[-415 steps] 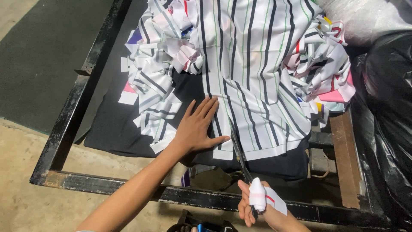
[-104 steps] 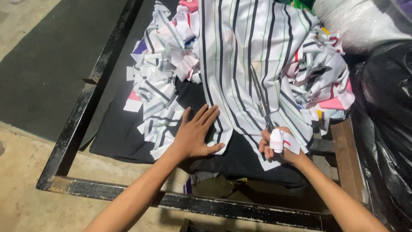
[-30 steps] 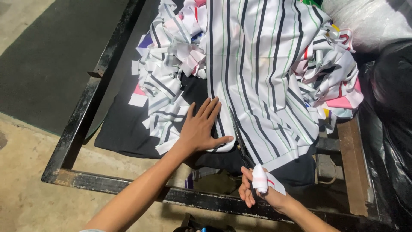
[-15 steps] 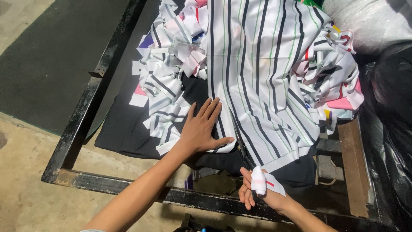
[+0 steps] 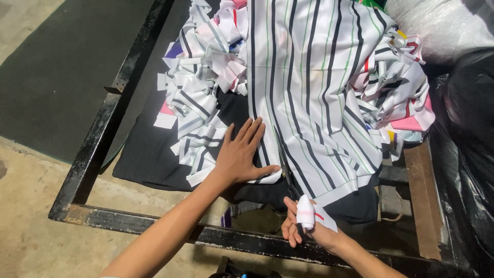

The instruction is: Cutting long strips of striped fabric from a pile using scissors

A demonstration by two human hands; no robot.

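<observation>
A large white cloth with black, green and grey stripes (image 5: 314, 87) lies spread over a black cloth (image 5: 146, 154) on a metal-framed table. My left hand (image 5: 241, 154) rests flat on the striped cloth's near left edge, fingers spread. At the near edge of the cloth my right hand (image 5: 303, 229) grips dark scissors (image 5: 284, 162). Its thumb is wrapped in white tape. The blades point away from me along a stripe, just right of my left thumb.
Piles of striped offcuts (image 5: 200, 92) lie left of the cloth, with more offcuts (image 5: 399, 95) on the right. A rusty black metal frame (image 5: 95, 159) borders the table. A black plastic bag (image 5: 468, 154), a pale bag (image 5: 442, 25) and a wooden plank (image 5: 419, 195) stand at the right.
My right hand with the scissors has come back from further up the cloth to its near edge. Over the last second it barely moves. My left hand stays flat in place.
</observation>
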